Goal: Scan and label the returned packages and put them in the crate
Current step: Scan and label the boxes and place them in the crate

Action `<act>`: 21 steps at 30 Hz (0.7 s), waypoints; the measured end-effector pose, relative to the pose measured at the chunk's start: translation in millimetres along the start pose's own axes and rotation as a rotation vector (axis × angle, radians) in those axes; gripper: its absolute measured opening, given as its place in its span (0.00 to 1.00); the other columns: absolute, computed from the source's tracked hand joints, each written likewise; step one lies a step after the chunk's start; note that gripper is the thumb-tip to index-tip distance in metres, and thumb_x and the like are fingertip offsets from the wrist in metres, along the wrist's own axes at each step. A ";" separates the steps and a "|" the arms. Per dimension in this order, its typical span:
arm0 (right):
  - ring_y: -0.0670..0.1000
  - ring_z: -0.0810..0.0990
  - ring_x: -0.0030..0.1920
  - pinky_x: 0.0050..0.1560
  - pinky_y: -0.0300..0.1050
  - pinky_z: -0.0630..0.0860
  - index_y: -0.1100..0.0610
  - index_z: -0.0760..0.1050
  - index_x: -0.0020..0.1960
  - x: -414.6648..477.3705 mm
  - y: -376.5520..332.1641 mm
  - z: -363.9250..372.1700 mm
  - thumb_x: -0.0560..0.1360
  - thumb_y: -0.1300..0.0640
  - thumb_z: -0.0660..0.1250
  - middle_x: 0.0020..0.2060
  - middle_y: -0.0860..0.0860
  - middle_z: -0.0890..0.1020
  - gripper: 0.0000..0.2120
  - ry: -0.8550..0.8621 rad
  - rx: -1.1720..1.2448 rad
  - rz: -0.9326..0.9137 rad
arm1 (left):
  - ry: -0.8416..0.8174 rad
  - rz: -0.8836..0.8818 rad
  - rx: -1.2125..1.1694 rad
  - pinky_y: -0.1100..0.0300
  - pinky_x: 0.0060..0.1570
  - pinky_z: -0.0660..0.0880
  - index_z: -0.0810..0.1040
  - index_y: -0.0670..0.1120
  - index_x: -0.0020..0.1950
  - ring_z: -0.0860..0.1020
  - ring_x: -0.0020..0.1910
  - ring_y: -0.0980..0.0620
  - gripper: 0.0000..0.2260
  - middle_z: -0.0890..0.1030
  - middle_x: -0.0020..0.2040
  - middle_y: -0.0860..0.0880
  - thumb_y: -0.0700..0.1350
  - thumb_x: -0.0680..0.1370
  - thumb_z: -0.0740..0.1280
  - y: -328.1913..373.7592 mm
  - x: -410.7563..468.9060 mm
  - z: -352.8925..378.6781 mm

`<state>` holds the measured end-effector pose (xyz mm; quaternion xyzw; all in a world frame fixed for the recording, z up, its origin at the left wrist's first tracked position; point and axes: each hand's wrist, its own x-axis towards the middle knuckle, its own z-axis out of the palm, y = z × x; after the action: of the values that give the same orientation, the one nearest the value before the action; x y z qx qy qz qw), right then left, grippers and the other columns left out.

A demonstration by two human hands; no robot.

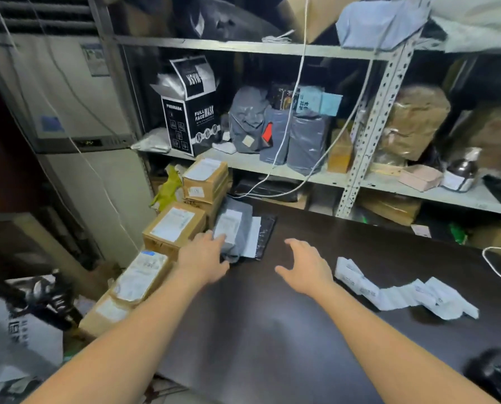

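Observation:
A grey poly-bag package (234, 228) with a white label lies at the far left of the dark table (272, 316), on top of a black mailer (265, 231). My left hand (204, 258) reaches to it, its fingers touching the near end of the grey bag. To the right, my right hand (306, 266) hovers over the table with fingers spread, holding nothing. A strip of white labels (403, 290) lies crumpled on the table at the right. A dark scanner-like device (491, 371) sits at the near right corner.
Several labelled cardboard boxes (173, 225) are stacked off the table's left edge. A metal shelf (272, 167) behind holds grey bags, a black mask box (189, 112) and wrapped parcels. White cables (295, 112) hang down. A tall air conditioner (68, 112) stands at left.

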<state>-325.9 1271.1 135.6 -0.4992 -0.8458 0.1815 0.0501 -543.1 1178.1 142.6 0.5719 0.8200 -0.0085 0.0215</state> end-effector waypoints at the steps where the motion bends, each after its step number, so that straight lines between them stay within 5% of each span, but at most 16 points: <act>1: 0.55 0.68 0.72 0.66 0.54 0.71 0.49 0.61 0.77 23.8 -12.6 -2.6 0.77 0.44 0.69 0.74 0.49 0.68 0.33 0.004 0.018 -0.003 | 0.004 -0.022 -0.032 0.49 0.60 0.73 0.65 0.52 0.75 0.71 0.68 0.44 0.27 0.71 0.69 0.48 0.59 0.77 0.63 -15.4 19.1 -6.0; 8: 0.55 0.72 0.70 0.64 0.46 0.70 0.54 0.64 0.77 188.8 -109.0 -7.4 0.76 0.44 0.71 0.73 0.52 0.71 0.34 0.007 0.331 -0.023 | 0.103 -0.194 -0.121 0.47 0.55 0.76 0.67 0.49 0.71 0.74 0.64 0.41 0.24 0.74 0.67 0.44 0.58 0.79 0.61 -125.1 148.0 -41.0; 13: 0.56 0.72 0.71 0.66 0.47 0.69 0.56 0.64 0.77 268.5 -158.2 8.0 0.76 0.39 0.68 0.73 0.53 0.72 0.36 -0.026 0.638 0.091 | 0.075 -0.294 -0.456 0.46 0.62 0.73 0.69 0.43 0.72 0.74 0.66 0.38 0.27 0.75 0.68 0.39 0.61 0.81 0.57 -164.5 226.2 -37.1; 16: 0.54 0.78 0.63 0.62 0.46 0.74 0.51 0.75 0.66 292.4 -171.6 20.4 0.77 0.43 0.69 0.65 0.51 0.80 0.21 -0.096 0.803 0.161 | -0.001 -0.283 -0.723 0.51 0.67 0.68 0.65 0.43 0.77 0.70 0.71 0.41 0.28 0.71 0.74 0.42 0.59 0.82 0.58 -167.7 250.1 -24.0; 18: 0.52 0.82 0.57 0.60 0.53 0.80 0.47 0.77 0.58 298.3 -175.5 26.9 0.78 0.46 0.68 0.59 0.50 0.83 0.10 -0.139 0.919 0.182 | 0.005 -0.214 -0.804 0.53 0.61 0.70 0.71 0.45 0.71 0.74 0.65 0.43 0.21 0.76 0.69 0.43 0.55 0.83 0.60 -164.3 256.5 -13.7; 21: 0.52 0.83 0.55 0.57 0.55 0.81 0.45 0.77 0.58 299.0 -174.1 30.8 0.80 0.50 0.67 0.56 0.48 0.84 0.08 -0.147 1.021 0.175 | 0.086 -0.160 -0.910 0.55 0.51 0.71 0.75 0.49 0.61 0.78 0.57 0.45 0.11 0.80 0.57 0.48 0.52 0.83 0.61 -157.3 255.4 -7.2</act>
<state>-626.4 1445.2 140.3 -0.4661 -0.6058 0.6089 0.2123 -778.9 1363.5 136.6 0.4392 0.7819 0.3744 0.2357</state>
